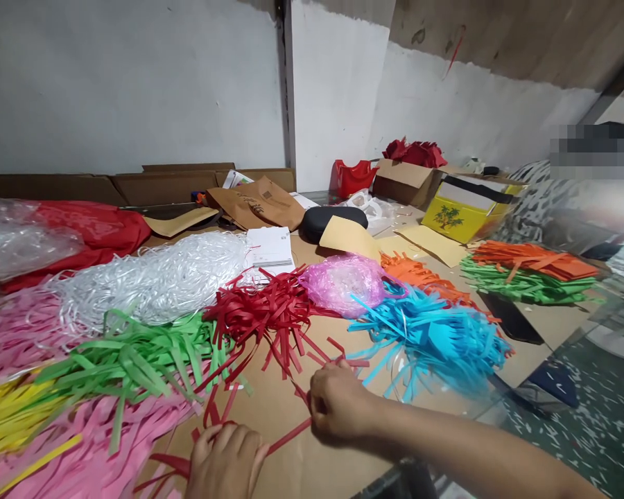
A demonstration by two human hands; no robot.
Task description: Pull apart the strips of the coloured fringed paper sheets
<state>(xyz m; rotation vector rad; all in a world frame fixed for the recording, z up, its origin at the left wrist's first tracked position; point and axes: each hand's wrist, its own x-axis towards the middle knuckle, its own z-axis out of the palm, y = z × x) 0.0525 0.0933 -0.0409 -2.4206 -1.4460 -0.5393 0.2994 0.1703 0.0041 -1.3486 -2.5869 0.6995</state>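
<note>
My left hand [224,459] is low in the middle of the view, fingers curled over several red strips [221,409] that stick out on both sides of it. To its right and a little farther off, my right hand [338,400] is closed in a pinch on the red strips, with loose ends showing above the knuckles. One red strip [290,435] runs between the two hands. Beyond them lies a tangled red bundle [270,305] of the same material. The fingertips of both hands are mostly hidden.
Green strips [150,357], pink strips [98,443] and white cords [156,277] are heaped on the left. A blue bundle [431,333] lies right, past a pink plastic bag [348,284]. Behind stand a black case [333,222] and a yellow box [465,208]. A person [546,201] is at far right.
</note>
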